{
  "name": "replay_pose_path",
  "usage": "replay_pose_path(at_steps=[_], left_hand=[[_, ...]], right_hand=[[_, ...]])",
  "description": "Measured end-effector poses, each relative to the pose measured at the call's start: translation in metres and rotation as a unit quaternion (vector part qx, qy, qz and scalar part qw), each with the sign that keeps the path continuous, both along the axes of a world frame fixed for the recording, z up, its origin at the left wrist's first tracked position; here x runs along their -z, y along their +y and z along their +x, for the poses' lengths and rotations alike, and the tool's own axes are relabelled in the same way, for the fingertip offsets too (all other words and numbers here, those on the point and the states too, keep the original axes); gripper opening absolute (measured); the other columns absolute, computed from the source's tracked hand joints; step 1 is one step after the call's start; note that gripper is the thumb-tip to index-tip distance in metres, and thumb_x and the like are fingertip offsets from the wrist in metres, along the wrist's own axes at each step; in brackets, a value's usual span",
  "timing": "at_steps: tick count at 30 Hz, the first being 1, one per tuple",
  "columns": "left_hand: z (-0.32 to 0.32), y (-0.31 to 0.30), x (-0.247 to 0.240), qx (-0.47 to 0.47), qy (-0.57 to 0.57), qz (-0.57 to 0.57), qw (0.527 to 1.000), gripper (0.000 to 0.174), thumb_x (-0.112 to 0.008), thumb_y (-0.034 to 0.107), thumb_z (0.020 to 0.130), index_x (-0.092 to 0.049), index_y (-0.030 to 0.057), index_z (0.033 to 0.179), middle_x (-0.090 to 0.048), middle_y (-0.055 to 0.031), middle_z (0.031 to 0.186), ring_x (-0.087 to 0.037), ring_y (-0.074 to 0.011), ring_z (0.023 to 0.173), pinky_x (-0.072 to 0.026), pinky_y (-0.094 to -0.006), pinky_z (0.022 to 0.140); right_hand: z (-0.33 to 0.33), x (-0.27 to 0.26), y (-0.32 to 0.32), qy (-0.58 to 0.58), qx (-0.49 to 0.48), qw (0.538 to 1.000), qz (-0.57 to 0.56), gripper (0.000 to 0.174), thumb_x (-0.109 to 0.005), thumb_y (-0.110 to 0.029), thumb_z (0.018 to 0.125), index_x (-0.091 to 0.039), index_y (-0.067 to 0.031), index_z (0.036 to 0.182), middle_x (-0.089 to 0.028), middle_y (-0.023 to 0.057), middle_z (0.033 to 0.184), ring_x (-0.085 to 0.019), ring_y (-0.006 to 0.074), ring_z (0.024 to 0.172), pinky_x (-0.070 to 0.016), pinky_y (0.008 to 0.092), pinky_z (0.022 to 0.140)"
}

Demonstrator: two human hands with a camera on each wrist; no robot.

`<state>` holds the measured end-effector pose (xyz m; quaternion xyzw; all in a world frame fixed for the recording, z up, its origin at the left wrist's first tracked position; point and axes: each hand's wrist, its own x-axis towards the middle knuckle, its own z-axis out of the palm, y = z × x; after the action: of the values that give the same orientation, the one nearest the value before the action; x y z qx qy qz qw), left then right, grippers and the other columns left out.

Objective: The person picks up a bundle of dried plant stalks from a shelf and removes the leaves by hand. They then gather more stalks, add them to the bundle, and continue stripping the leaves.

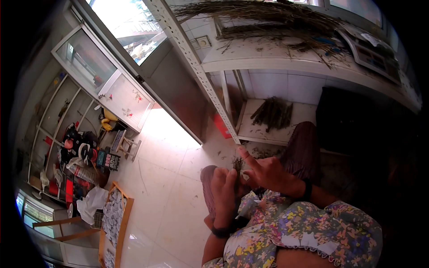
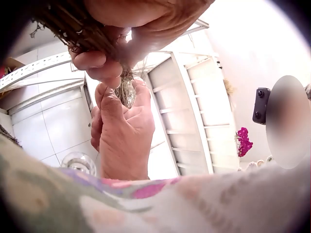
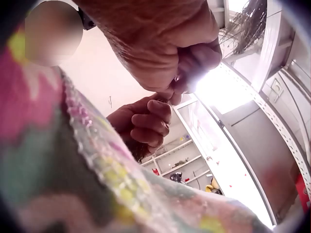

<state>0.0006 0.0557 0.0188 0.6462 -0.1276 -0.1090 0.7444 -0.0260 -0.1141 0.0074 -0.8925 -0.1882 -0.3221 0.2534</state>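
In the head view, a small bundle of dried thin stems [image 1: 238,163] stands up from the left hand [image 1: 222,185], whose fingers curl round it. Close beside it is the right hand [image 1: 268,172], with its index finger stretched out. The left wrist view shows the dark stems [image 2: 80,29] slanting through the left hand's grip [image 2: 146,24], while thumb and fingers of the right hand [image 2: 126,128] pinch their wispy, pale end [image 2: 127,93]. From the right wrist, the right hand [image 3: 155,48] has bent fingers right at the left hand's curled fingers [image 3: 150,124]; the bundle is mostly hidden there.
Long dried stems [image 1: 277,20] lie heaped on a white shelf [image 1: 286,62]. Below, shorter dark bundles [image 1: 272,114] rest on a lower board, near a black bulky object [image 1: 344,120]. Across the floor stand a small stool [image 1: 127,145] and a wood-framed tray [image 1: 127,214] of grey pieces.
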Motion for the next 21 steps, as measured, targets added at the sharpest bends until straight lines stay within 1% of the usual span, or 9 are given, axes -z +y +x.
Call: replay_pose_path(at_steps=[4,5,7,10,13,16,19,21], left_hand=[[0.008,-0.001,0.017,-0.023,-0.056,0.007,0.998,0.012,-0.051,0.012,0.096,-0.043,0.0068,0.089,-0.057,-0.0041,0.069,-0.050,-0.0080,0.053,-0.0402,-0.0193,0.048],[0.006,0.000,0.016,-0.005,-0.017,-0.029,0.999,0.011,-0.051,0.011,0.096,-0.043,0.0068,0.089,-0.057,-0.0040,0.070,-0.051,-0.0085,0.054,-0.0406,-0.0195,0.048],[-0.004,-0.005,-0.009,0.034,0.061,-0.100,0.992,0.010,-0.051,0.009,0.095,-0.043,0.0069,0.089,-0.057,-0.0039,0.071,-0.052,-0.0096,0.056,-0.0413,-0.0199,0.049],[-0.006,-0.005,-0.010,0.041,0.044,-0.105,0.993,0.011,-0.053,0.006,0.094,-0.043,0.0068,0.090,-0.058,-0.0045,0.075,-0.055,-0.0104,0.059,-0.0425,-0.0200,0.050],[-0.008,-0.004,-0.012,0.034,0.003,-0.063,0.997,0.013,-0.055,0.006,0.093,-0.042,0.0067,0.090,-0.057,-0.0045,0.076,-0.056,-0.0099,0.062,-0.0436,-0.0202,0.053],[-0.010,-0.004,-0.010,0.030,0.014,-0.049,0.998,0.014,-0.057,0.006,0.092,-0.043,0.0066,0.089,-0.056,-0.0035,0.075,-0.055,-0.0090,0.063,-0.0434,-0.0199,0.055],[-0.011,-0.002,-0.011,0.040,-0.001,-0.038,0.998,0.016,-0.059,0.006,0.091,-0.043,0.0074,0.090,-0.060,-0.0056,0.074,-0.053,-0.0083,0.058,-0.0411,-0.0185,0.051],[-0.011,-0.001,-0.009,0.039,-0.016,-0.034,0.999,0.016,-0.058,0.006,0.092,-0.043,0.0073,0.091,-0.059,-0.0052,0.074,-0.053,-0.0079,0.060,-0.0422,-0.0185,0.052]], right_hand=[[-0.001,0.001,0.002,0.013,0.012,1.000,0.016,0.077,-0.070,-0.013,0.077,-0.032,0.0043,0.142,-0.059,0.0090,0.066,-0.062,0.0219,0.056,-0.0489,0.0328,0.051],[-0.002,0.001,0.003,0.013,0.015,1.000,0.022,0.077,-0.070,-0.013,0.077,-0.032,0.0045,0.142,-0.059,0.0090,0.066,-0.062,0.0218,0.056,-0.0491,0.0327,0.051],[-0.002,-0.001,0.002,0.002,0.016,0.999,0.031,0.078,-0.070,-0.012,0.076,-0.032,0.0049,0.142,-0.058,0.0091,0.065,-0.061,0.0219,0.056,-0.0490,0.0328,0.051],[-0.001,0.003,0.001,-0.018,0.020,0.999,0.033,0.080,-0.070,-0.011,0.075,-0.031,0.0055,0.142,-0.058,0.0093,0.065,-0.061,0.0221,0.055,-0.0488,0.0327,0.050],[-0.001,0.003,0.001,-0.042,0.020,0.998,0.035,0.080,-0.069,-0.009,0.073,-0.031,0.0060,0.142,-0.057,0.0092,0.064,-0.061,0.0225,0.054,-0.0486,0.0328,0.050],[-0.001,0.003,0.001,-0.052,0.022,0.997,0.042,0.079,-0.066,-0.005,0.071,-0.032,0.0064,0.141,-0.057,0.0089,0.063,-0.060,0.0225,0.052,-0.0482,0.0331,0.050],[-0.001,0.001,0.001,-0.053,0.025,0.997,0.044,0.078,-0.064,-0.002,0.070,-0.033,0.0069,0.141,-0.056,0.0085,0.061,-0.059,0.0221,0.051,-0.0478,0.0335,0.049],[-0.002,0.000,0.001,-0.055,0.025,0.997,0.042,0.077,-0.063,-0.001,0.070,-0.033,0.0072,0.140,-0.055,0.0081,0.060,-0.058,0.0218,0.050,-0.0476,0.0334,0.049]])
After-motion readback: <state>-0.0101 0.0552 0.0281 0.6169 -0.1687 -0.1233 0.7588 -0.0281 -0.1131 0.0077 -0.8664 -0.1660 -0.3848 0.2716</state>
